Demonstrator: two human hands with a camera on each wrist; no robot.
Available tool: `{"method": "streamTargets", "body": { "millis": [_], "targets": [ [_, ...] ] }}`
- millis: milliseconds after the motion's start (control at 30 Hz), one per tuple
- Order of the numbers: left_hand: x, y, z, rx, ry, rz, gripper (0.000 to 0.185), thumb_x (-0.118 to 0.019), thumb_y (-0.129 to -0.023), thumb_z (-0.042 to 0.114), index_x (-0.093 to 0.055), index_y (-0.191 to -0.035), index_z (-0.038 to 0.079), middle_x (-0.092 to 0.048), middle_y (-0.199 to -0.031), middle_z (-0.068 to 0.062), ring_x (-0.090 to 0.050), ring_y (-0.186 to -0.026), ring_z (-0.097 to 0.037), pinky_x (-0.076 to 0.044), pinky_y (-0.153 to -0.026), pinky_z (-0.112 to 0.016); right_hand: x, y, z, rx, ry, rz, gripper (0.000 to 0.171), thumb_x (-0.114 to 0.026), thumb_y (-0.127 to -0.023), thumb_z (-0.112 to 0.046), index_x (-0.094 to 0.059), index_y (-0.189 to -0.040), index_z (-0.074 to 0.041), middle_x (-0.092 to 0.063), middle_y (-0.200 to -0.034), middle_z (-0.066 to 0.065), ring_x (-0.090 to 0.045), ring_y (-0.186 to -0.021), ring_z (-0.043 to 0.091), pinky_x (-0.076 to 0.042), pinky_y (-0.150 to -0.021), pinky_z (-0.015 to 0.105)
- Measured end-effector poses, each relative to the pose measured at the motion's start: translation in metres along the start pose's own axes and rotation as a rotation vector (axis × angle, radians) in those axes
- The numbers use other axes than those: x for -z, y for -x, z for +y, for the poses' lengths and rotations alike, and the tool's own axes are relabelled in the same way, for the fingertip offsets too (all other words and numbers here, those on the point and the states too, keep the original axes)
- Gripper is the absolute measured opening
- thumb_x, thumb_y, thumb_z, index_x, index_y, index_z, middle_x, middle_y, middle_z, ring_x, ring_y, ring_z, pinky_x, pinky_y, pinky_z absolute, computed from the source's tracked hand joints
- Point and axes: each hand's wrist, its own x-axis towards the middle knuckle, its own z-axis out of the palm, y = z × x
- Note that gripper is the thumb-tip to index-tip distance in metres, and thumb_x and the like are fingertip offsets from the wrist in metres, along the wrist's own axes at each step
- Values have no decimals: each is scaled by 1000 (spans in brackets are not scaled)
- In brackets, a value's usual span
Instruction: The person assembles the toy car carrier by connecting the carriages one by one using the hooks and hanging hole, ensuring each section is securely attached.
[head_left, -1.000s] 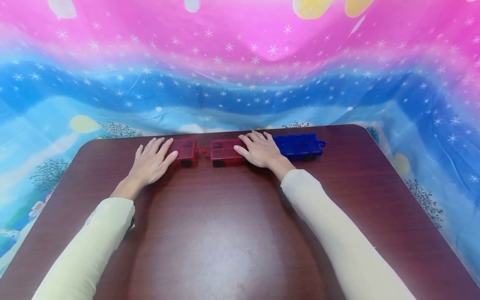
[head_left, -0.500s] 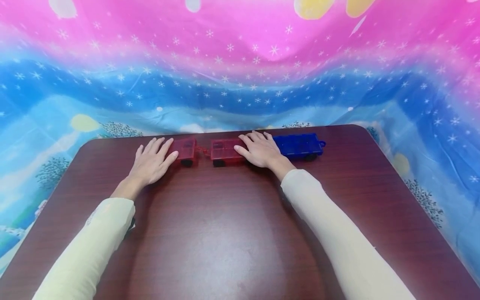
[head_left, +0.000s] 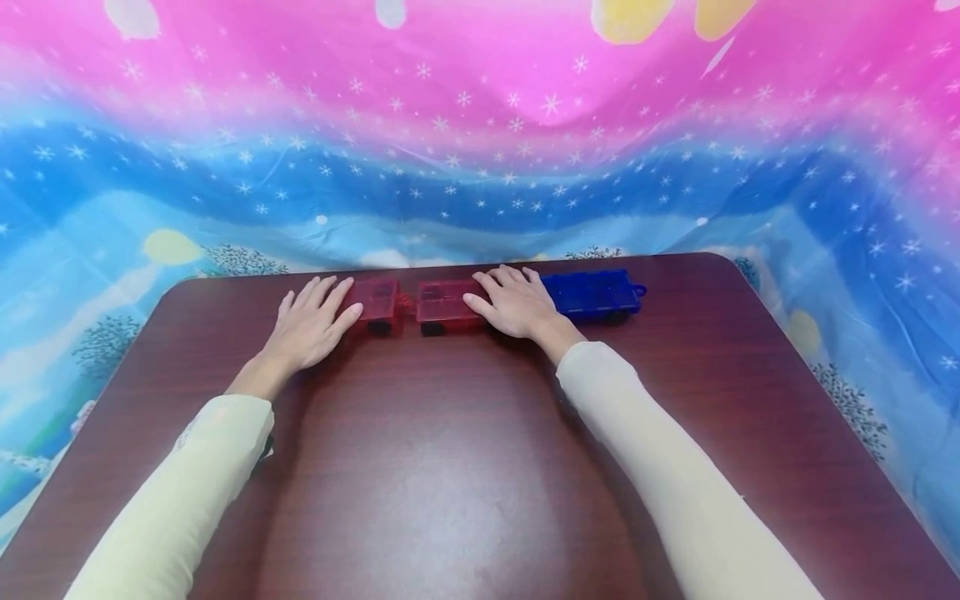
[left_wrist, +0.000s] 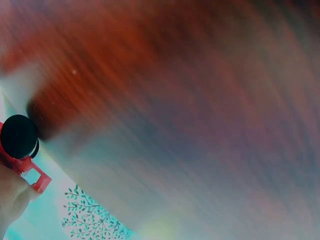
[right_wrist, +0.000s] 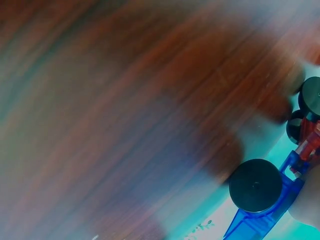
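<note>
Printed fabric sheet [head_left: 480, 150], pink over blue with white stars, trees along its lower edge, drapes behind and around the surface [head_left: 450, 467], a dark red-brown wood-grain top with rounded corners and a glossy sheen. Three translucent plastic toy wagons with black wheels sit in a row along the far edge of the surface: blue wagon [head_left: 596, 292] rightmost, flat ribbed rectangle with a loop at its right end; middle red wagon [head_left: 444, 302] touching the blue one's left end under the right hand; left red wagon [head_left: 377, 298] just left of that, a small gap and a red coupling between them. Right hand [head_left: 513, 302] lies flat over the junction of middle red and blue wagons, fingers straight and spread, pressing down, not curled. Left hand [head_left: 311, 325] flat too, fingers straight, tips on the left red wagon's left end. Cream sleeves on both arms. Wrist views, blurred, show from low down what the head view hides: smooth round black wheel [left_wrist: 19, 136] with red hook, blue chassis wheel [right_wrist: 256, 186].
</note>
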Motion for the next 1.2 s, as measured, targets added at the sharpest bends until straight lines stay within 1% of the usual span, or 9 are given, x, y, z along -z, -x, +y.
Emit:
{"method": "streamTargets", "body": {
  "millis": [200,400,600,800,1033,1133,1200],
  "targets": [
    [1,0,0,-9,-63,-2,71,-24,-93,65,-22,-150,23,-24,-152,-16,-13,-143,-37,-6,-109,-65,0,1,2,6,-6,14,74,-12,-89,-72,-25,-148,-29,-30,-151,2,-19,-144,26,-9,-115,52],
    [2,-1,2,1,-62,-21,72,-23,-93,66,-20,-150,23,-23,-153,-16,-11,-143,-37,-5,-109,-65,0,2,3,7,-17,9,75,-11,-89,-72,-24,-148,-29,-30,-151,2,-19,-144,26,-9,-115,52],
    [1,-1,5,13,-37,-44,74,-24,-92,67,-19,-151,23,-21,-153,-16,-9,-143,-38,-3,-109,-66,-1,3,6,-2,-14,21,75,-12,-89,-73,-25,-148,-29,-31,-151,2,-21,-143,26,-10,-115,51],
    [1,1,8,23,-40,-50,74,-23,-92,67,-19,-151,22,-20,-153,-17,-9,-143,-39,-3,-109,-66,-3,5,6,-8,-46,21,74,-15,-89,-72,-26,-148,-29,-31,-150,2,-21,-142,26,-9,-115,52],
    [1,2,9,36,-38,-49,75,-20,-91,68,-18,-151,22,-19,-154,-17,-9,-143,-38,-2,-109,-66,0,5,5,-5,-27,24,75,-14,-89,-72,-26,-148,-29,-32,-150,2,-22,-142,26,-11,-115,52],
    [3,4,9,36,-41,-48,75,-22,-92,67,-19,-151,21,-20,-153,-17,-10,-143,-39,-3,-109,-66,1,4,3,-1,-32,19,75,-14,-88,-73,-26,-148,-29,-32,-150,2,-22,-142,25,-10,-115,53],
    [5,4,8,37,-40,-60,75,-23,-92,67,-19,-151,21,-21,-153,-18,-10,-143,-39,-4,-109,-66,1,4,2,-3,-33,16,76,-14,-88,-73,-25,-148,-29,-31,-150,2,-21,-143,25,-10,-115,54]
  ]
}}
